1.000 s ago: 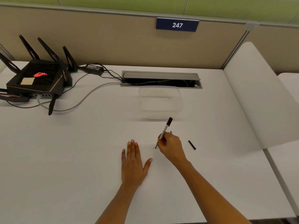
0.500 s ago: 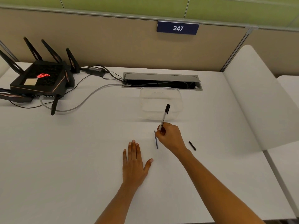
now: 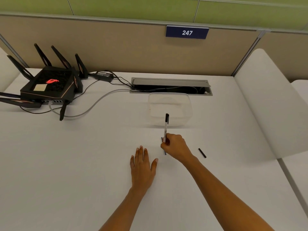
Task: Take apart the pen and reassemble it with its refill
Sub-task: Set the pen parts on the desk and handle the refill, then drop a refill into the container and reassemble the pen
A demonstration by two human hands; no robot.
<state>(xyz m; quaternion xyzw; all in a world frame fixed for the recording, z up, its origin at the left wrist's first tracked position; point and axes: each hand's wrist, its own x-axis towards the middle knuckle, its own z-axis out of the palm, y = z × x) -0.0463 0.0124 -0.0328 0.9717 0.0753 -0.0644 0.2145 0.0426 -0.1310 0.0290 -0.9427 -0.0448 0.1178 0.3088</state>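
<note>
White desk [image 3: 66, 164] carries a router [image 3: 48, 87] at 10 o'clock and a clear container [image 3: 170, 108] at 12. Left hand [image 3: 143, 165] lies flat, fingers spread. Right hand [image 3: 176, 147] grips the upright pen barrel [image 3: 165, 127] over the refill [image 3: 165, 152]; a small black piece [image 3: 202, 152] lies at 3 o'clock.

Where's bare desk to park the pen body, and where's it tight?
Free: the wide patch left of the left hand, below the router and its cables; also the near desk between the forearms. Tight: around the right hand, which holds the pen over the refill, with the small black piece and clear container close by.
</note>
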